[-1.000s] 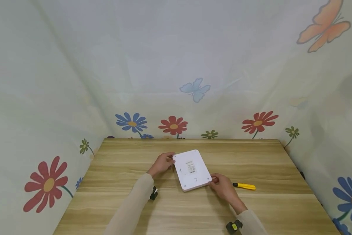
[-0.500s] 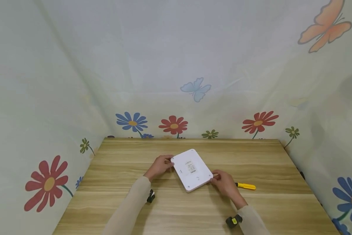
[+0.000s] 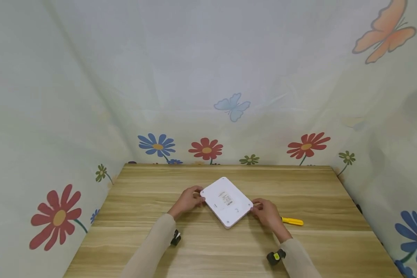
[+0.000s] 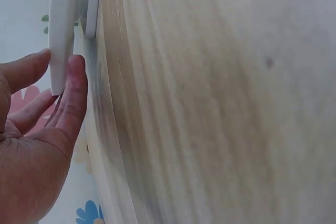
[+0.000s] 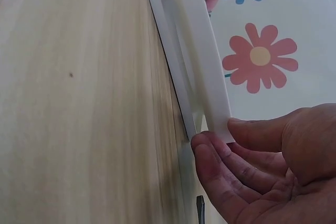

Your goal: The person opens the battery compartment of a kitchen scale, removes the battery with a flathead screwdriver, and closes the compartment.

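i've got the white scale (image 3: 227, 201) lying upside down in the middle of the wooden table (image 3: 152, 247), label and little feet facing up, turned at an angle so two opposite corners point at my hands. my left hand (image 3: 186, 200) is on the corner at my left, my right hand (image 3: 267, 214) on the corner at my right, the two hands apart with the scale between them. that way i grip it from both ends and it can't twist.

from my left wrist, the thumb (image 4: 26, 69) sits on one face of the scale (image 4: 64, 24) and a finger (image 4: 72, 98) on the other, pinching the corner. from my right wrist it's the same: thumb on top, fingers (image 5: 218, 166) curled under the edge of the scale (image 5: 202, 51), clamped on it. in both wrist views the thicker body shows a gap to the thin platform (image 5: 170, 72) beneath, which rests on the wood.

the yellow-handled screwdriver (image 3: 291, 221) lies on the table just beyond my right hand, not touched. flowered cloth (image 3: 55, 135) hangs round the table on three sides.
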Tool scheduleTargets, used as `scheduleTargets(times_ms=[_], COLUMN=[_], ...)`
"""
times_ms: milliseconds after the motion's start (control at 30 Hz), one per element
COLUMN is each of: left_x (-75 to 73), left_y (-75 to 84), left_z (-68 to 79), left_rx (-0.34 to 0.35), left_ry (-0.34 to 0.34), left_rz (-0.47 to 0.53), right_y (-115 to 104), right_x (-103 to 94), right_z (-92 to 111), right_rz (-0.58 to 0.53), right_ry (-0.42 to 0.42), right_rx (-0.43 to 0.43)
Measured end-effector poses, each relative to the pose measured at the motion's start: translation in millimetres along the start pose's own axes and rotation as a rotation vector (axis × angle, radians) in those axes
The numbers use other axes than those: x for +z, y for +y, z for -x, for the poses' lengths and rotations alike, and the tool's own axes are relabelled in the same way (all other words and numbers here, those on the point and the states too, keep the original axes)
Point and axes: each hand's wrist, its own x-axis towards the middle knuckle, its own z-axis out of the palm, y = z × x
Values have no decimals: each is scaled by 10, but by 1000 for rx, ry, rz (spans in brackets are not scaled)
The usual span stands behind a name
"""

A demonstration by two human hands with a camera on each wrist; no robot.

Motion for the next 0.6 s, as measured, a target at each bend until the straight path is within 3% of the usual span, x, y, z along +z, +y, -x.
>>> scheduleTargets(times_ms=[600], left_x=[45], left_y=[6], left_z=[139], left_rx=[-16], left_ry=[34], left_rz=[-83], right_y=[-22], right_x=[-29], right_z=[-205], right_rz=[57], right_ry=[3], right_rx=[-26])
